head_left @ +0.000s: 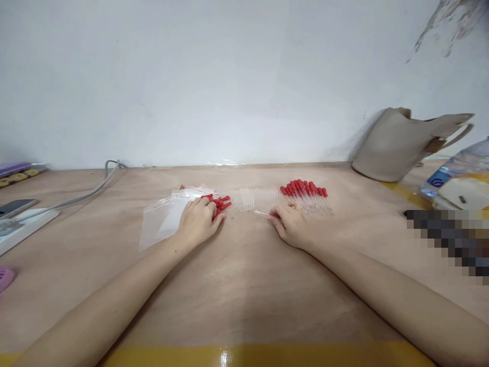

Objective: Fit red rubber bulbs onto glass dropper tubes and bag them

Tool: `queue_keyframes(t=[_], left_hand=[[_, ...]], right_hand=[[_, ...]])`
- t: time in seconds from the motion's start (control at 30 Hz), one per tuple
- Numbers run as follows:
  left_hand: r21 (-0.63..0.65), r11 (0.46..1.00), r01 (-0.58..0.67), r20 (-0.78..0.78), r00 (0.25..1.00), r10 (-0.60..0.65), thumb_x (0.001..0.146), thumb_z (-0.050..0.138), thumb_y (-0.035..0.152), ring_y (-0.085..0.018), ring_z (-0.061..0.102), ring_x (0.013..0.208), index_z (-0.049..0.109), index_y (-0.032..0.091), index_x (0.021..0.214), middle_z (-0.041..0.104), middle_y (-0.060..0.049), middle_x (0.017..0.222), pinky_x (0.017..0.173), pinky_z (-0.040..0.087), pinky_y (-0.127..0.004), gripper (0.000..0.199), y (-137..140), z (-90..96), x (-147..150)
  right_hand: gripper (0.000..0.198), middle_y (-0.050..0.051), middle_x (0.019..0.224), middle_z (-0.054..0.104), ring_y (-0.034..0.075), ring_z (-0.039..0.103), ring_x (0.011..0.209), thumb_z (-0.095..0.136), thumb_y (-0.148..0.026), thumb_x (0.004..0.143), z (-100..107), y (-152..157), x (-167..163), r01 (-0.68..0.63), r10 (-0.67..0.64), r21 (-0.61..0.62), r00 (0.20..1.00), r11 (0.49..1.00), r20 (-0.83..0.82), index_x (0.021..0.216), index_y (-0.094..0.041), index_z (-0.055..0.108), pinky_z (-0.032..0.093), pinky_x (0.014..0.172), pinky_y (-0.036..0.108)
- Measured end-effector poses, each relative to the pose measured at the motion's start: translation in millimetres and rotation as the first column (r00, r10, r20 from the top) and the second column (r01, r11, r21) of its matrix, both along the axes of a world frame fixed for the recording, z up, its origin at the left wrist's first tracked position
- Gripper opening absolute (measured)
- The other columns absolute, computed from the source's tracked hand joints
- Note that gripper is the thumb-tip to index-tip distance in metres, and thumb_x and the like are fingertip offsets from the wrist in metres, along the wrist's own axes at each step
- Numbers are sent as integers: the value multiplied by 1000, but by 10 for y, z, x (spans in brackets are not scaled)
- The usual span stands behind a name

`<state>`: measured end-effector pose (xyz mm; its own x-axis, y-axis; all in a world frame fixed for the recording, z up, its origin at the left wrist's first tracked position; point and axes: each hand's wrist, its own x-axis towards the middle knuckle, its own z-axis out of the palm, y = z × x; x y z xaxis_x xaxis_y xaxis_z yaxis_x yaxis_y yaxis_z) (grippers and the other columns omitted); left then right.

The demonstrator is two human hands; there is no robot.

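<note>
One clear tube (262, 213) | in right grip (289, 224) — jutting left (near tube row (247, 200))

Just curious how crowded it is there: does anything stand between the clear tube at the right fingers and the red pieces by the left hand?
Partly: a row of thin tubes lies flat between the clear tube and the red pieces. The left hand also covers some pieces. Nothing visible stands upright between.

I recorded moderate, diffuse illumination, glare on the yellow strip (252, 355), soft shadow across the near table (214, 295), slight blur, and right-side pixelation.
</note>
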<state>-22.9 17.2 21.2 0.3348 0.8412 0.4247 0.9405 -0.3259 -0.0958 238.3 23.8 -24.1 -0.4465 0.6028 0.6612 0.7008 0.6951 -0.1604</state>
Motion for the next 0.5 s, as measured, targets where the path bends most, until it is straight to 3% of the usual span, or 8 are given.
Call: queue_keyframes(t=[0.27, 0.5], left_hand=[[4, 1000, -8, 52, 999, 8, 78, 50, 41, -27, 55, 81, 57, 17, 74, 60, -9, 80, 72, 42, -38, 25, 22, -43, -9], [6, 1000, -5, 127, 992, 4, 79, 48, 31, -25, 55, 81, 59, 17, 72, 59, -8, 78, 73, 42, -37, 19, 61, -111, -5]], right_hand=[[12, 1, 74, 64, 13, 54, 63, 40, -21, 87, 2, -3, 1, -2, 2, -33, 1000, 999, 0, 78, -18, 47, 28, 79, 35], [13, 2, 76, 65, 13, 55, 65, 40, -22, 88, -18, 8, 2, 1, 0, -39, 1000, 999, 10, 79, -18, 49, 29, 79, 34]])
